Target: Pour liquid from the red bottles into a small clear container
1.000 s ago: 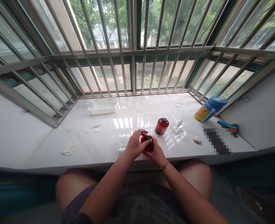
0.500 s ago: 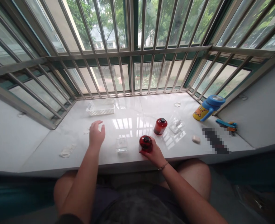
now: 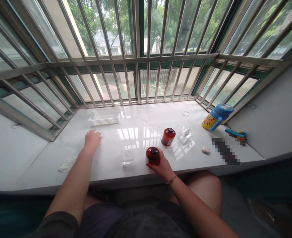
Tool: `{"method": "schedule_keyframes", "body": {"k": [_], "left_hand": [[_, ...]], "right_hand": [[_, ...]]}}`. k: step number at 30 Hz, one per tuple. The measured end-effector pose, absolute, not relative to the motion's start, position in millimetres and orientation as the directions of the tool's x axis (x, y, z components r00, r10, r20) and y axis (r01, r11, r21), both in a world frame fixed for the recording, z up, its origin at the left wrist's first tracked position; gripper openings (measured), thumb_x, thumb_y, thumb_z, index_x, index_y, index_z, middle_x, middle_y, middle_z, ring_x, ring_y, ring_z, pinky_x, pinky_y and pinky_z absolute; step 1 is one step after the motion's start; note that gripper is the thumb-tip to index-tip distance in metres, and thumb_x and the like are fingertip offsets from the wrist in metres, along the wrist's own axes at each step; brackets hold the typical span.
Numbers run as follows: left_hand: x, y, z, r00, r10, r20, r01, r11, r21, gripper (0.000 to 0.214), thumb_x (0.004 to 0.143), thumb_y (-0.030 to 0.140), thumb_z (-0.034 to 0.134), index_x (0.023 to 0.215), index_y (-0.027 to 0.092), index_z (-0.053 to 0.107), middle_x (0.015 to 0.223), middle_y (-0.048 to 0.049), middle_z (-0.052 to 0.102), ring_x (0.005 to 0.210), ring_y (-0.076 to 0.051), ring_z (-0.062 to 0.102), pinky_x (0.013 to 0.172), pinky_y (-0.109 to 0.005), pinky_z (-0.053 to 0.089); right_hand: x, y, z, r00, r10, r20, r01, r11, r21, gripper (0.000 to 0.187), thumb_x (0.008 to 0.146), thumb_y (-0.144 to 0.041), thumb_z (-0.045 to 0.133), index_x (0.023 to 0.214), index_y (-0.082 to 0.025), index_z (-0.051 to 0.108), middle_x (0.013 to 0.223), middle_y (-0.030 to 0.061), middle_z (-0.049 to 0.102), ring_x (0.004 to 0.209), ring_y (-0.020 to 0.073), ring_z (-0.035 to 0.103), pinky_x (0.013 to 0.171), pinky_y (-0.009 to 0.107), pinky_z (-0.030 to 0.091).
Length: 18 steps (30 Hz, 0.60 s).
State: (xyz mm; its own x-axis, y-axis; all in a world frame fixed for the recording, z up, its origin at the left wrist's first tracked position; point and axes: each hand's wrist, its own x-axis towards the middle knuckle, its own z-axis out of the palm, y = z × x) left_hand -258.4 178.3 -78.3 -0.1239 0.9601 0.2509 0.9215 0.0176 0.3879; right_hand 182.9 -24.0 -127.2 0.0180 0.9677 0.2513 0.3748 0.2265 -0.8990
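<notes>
Glossy red bottle (image 3: 152,156) clasped in right hand (image 3: 162,168), left hand (image 3: 92,139) well apart on marble sill (image 3: 111,165).

The right hand (image 3: 162,168) grips a red bottle (image 3: 152,156) near the front edge of the marble sill (image 3: 36,168); the left hand (image 3: 92,139) rests open further left.

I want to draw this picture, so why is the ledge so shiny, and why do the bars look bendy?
In the head view, bright window light makes pane-shaped glare on the polished white sill; in the same view, the wide lens makes the metal window bars lean and fan outward; and near the right, a dark strip is blocked into blurry squares, so it cannot be identified.
</notes>
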Motion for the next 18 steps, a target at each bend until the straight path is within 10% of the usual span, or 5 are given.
{"method": "schedule_keyframes", "body": {"k": [10,13,18], "left_hand": [[-241.6,150.9,-55.0,-0.161,0.928,0.335,0.811,-0.069,0.581,0.025,0.092,0.041,0.070,0.105,0.020,0.070,0.155,-0.0180,0.058,0.147,-0.036,0.052,0.126,-0.057,0.040],[-201.9,107.8,-47.1,-0.221,0.922,0.318,0.341,-0.233,0.911,0.043,0.093,0.057,0.073,0.117,0.022,0.069,0.162,-0.0127,0.057,0.148,-0.034,0.055,0.125,-0.055,0.044],[-131.6,30.5,-48.5,-0.098,0.966,0.240,-0.058,-0.246,0.968,0.050,0.092,0.059,0.079,0.128,0.026,0.073,0.166,-0.0118,0.055,0.154,-0.035,0.051,0.128,-0.052,0.044]], "right_hand": [[183.5,-24.3,-128.3,0.012,0.960,0.280,0.391,0.253,-0.885,0.089,0.079,-0.047,0.091,0.152,-0.028,0.045,0.145,0.0119,0.065,0.131,0.0325,0.068,0.114,0.049,0.056],[183.3,-25.1,-127.2,0.016,0.960,0.279,0.405,0.249,-0.880,0.088,0.080,-0.049,0.091,0.152,-0.028,0.045,0.147,0.0122,0.064,0.133,0.0327,0.067,0.115,0.049,0.055],[183.2,-27.2,-125.0,0.027,0.968,0.250,0.412,0.217,-0.885,0.088,0.080,-0.052,0.090,0.151,-0.027,0.044,0.147,0.0133,0.064,0.132,0.0341,0.068,0.114,0.051,0.056]]}}
